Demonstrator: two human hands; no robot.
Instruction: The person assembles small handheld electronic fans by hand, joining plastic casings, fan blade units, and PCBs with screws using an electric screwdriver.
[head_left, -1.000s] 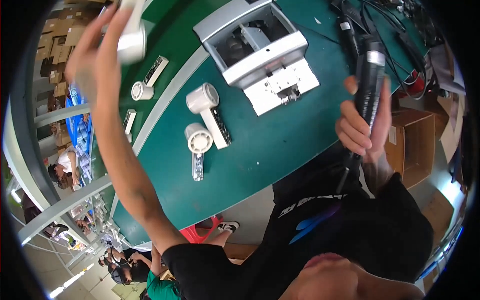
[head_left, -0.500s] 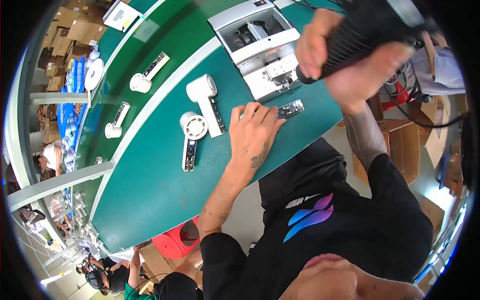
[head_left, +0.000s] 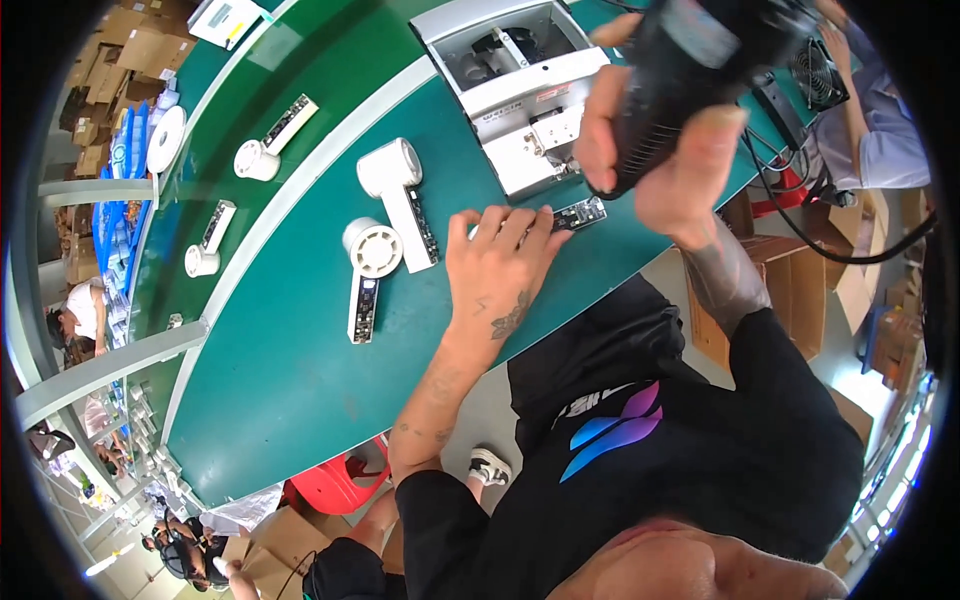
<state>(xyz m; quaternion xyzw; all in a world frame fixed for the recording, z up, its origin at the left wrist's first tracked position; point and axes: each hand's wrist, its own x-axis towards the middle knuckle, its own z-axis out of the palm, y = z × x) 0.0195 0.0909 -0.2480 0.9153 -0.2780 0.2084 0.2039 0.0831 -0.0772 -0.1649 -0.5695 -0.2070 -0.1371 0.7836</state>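
Note:
My right hand (head_left: 690,170) grips a black electric screwdriver (head_left: 655,110), its tip pointing down at the far end of a narrow circuit-board piece (head_left: 582,213). Over the near end of that piece, my left hand (head_left: 503,262) is closed with bent fingers, holding it on the green table; the part beneath the palm is hidden. To the left lie two white handheld fan bodies with exposed circuit boards: an upper one (head_left: 408,220) and a lower one (head_left: 363,305) with its round vented end facing up.
A grey metal screw feeder (head_left: 520,110) stands just beyond my hands. Past a pale rail, the green conveyor (head_left: 300,60) carries more fan bodies, such as one (head_left: 258,158). A black cable (head_left: 850,255) hangs at the right, by cardboard boxes (head_left: 790,300). Another person's arm (head_left: 838,55) is at far right.
My right hand has lowered the screwdriver, bringing its tip from beside the screw feeder to the board's end. My left hand stays on the piece. The view has shifted slightly.

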